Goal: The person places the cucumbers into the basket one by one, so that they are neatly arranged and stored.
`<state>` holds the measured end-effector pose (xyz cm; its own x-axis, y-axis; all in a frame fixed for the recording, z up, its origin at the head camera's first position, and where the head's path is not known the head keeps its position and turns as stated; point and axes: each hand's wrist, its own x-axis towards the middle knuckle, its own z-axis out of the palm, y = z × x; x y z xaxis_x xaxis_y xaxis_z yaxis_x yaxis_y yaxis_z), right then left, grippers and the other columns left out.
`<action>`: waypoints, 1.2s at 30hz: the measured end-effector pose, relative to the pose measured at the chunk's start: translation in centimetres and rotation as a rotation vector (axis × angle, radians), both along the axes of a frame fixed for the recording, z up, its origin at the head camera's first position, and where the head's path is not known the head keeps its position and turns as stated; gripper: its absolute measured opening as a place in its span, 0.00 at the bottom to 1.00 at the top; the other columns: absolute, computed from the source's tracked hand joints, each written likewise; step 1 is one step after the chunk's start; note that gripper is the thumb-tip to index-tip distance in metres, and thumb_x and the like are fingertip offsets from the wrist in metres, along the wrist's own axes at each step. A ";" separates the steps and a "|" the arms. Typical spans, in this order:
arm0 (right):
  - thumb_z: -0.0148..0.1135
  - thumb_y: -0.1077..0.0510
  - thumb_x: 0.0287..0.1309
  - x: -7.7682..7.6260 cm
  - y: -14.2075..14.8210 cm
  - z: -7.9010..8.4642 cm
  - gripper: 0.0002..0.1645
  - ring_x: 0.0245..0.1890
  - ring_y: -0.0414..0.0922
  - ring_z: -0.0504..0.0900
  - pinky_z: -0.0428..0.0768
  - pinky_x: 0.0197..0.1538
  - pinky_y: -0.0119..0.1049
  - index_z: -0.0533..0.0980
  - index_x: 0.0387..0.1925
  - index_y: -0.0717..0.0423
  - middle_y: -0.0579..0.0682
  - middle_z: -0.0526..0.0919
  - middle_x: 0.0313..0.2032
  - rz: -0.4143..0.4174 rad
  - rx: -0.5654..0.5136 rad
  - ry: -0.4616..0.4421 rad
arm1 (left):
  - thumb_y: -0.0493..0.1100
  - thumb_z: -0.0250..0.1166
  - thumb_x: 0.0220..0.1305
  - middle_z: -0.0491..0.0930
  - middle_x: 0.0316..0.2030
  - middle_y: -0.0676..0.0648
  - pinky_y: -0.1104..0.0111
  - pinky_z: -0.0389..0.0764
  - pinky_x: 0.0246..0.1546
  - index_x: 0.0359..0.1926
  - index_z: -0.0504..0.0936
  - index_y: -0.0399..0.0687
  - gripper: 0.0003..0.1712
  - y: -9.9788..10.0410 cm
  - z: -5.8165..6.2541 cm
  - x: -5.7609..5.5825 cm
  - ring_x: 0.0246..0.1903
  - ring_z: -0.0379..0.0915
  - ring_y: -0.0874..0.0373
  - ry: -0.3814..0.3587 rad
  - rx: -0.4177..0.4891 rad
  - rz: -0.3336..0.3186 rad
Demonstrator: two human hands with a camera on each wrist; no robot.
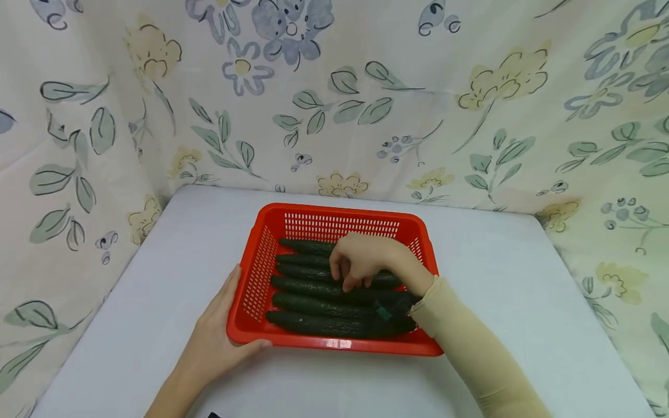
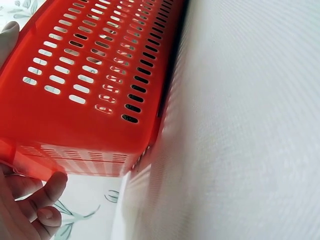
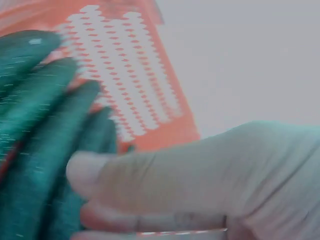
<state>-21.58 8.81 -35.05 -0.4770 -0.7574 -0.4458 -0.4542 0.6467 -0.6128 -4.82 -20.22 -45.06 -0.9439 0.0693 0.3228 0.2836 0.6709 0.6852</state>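
Observation:
A red plastic basket [image 1: 334, 343] with slotted walls stands on the white table. Inside, several dark green cucumbers [image 1: 319, 325] lie side by side, running left to right. My left hand [image 1: 216, 331] holds the basket at its front left corner, thumb along the front rim and fingers against the left side. In the left wrist view, curled fingertips [image 2: 55, 187] sit by the basket's rim. Over the middle of the cucumbers is my right hand [image 1: 363, 258], its fingers bent loosely downward. The right wrist view shows its thumb [image 3: 130, 175] overlapping the cucumbers [image 3: 45, 125], with nothing visible pinched.
A white tabletop [image 1: 502, 278] extends around the basket. Floral cloth [image 1: 340, 104] hangs behind the table and along both sides. A small dark object [image 1: 213, 415] shows at the bottom edge, near my left forearm.

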 end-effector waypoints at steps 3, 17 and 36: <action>0.78 0.65 0.58 -0.6 1.4 0.5 0.12 0.28 0.45 0.87 0.88 0.28 0.38 0.87 0.44 0.57 0.46 0.88 0.31 -0.042 -0.017 0.037 | 0.57 0.90 0.38 0.60 0.82 0.49 0.62 0.82 0.58 0.87 0.47 0.58 0.82 0.1 0.0 0.0 0.71 0.69 0.47 0.003 0.002 -0.004; 0.76 0.53 0.64 0.7 7.3 2.9 0.20 0.41 0.41 0.85 0.85 0.46 0.41 0.84 0.55 0.51 0.42 0.88 0.41 -0.216 -0.195 0.348 | 0.60 0.89 0.39 0.61 0.81 0.48 0.49 0.86 0.54 0.87 0.47 0.59 0.80 0.7 0.0 -0.1 0.69 0.70 0.48 -0.012 0.006 -0.001; 0.62 0.50 0.77 5.8 17.3 -1.3 0.36 0.43 0.52 0.88 0.87 0.37 0.31 0.62 0.76 0.62 0.60 0.88 0.50 -0.720 -0.296 0.485 | 0.82 0.73 0.46 0.66 0.78 0.39 0.48 0.86 0.47 0.86 0.47 0.47 0.80 -0.9 2.8 -0.1 0.57 0.73 0.48 -0.171 -0.319 -0.019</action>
<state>-15.81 26.09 -36.35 -0.9624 -0.2558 0.0912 -0.2526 0.7203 -0.6461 -4.89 -21.08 -42.24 -0.9800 0.1591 0.1193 0.1973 0.8545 0.4806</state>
